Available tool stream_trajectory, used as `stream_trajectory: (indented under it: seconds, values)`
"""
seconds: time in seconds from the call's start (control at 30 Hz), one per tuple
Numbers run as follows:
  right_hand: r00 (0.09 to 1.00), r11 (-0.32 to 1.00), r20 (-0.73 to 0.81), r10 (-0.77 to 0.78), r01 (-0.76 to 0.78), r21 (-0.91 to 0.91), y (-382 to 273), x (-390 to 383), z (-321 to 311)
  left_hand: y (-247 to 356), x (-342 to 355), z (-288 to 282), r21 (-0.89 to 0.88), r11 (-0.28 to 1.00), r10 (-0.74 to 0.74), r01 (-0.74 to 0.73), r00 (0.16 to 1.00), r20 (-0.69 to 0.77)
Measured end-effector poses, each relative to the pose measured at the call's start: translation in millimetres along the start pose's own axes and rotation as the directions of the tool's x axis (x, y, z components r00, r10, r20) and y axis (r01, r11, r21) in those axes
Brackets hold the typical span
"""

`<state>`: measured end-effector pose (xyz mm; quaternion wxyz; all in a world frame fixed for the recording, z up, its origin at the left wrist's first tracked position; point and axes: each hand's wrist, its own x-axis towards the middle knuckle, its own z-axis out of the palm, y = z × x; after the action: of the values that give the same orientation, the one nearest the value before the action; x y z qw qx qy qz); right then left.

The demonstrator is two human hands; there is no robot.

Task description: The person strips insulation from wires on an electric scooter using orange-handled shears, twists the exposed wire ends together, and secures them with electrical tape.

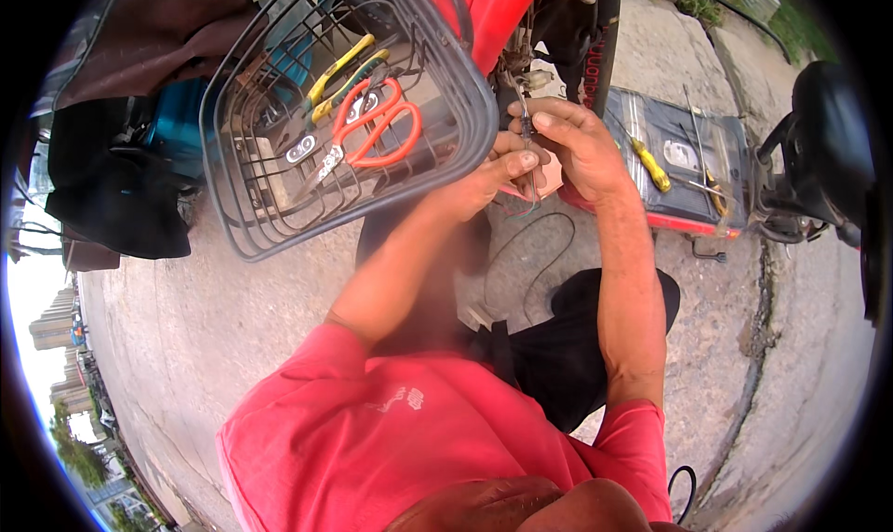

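My left hand [502, 169] and my right hand [577, 146] are close together at the front of the red vehicle [493, 2]. Both have fingers closed on a dark cable with a connector [526, 123], with thin wires dangling below. Just left of them is a wire basket [353, 200] holding orange-handled scissors [400, 137], yellow-handled pliers [339, 72] and small silver-and-black pieces [300, 147]. Exactly what each fingertip touches is partly hidden.
A flat footboard [707, 151] at the right bears a yellow-handled screwdriver [651, 165] and other tools, beside a black seat [828, 151]. Dark covers [112, 179] hang at upper left. Concrete ground [195, 318] has a loose black cable [530, 272] lying on it.
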<state>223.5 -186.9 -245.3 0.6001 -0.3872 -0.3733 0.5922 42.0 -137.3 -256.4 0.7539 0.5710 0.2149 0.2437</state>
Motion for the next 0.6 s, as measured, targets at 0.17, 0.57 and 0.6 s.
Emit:
stream_trajectory:
  seconds: [0.17, 0.57, 0.6]
  values:
    - [0.999, 0.996, 0.041, 0.018, -0.014, -0.090, -2, -9, -4, 3, -2, 4, -0.019, 1.000, 0.005, -0.003, 0.995, 0.099]
    - [0.999, 0.978, -0.033, 0.035, -0.041, -0.206, 4, -12, -8, 1, -2, 3, 0.051, 0.997, -0.065, 0.062, 0.996, 0.055]
    - [0.999, 0.971, -0.030, 0.016, -0.023, -0.238, 4, -11, -8, 2, -2, 4, 0.060, 0.996, -0.072, 0.069, 0.997, 0.035]
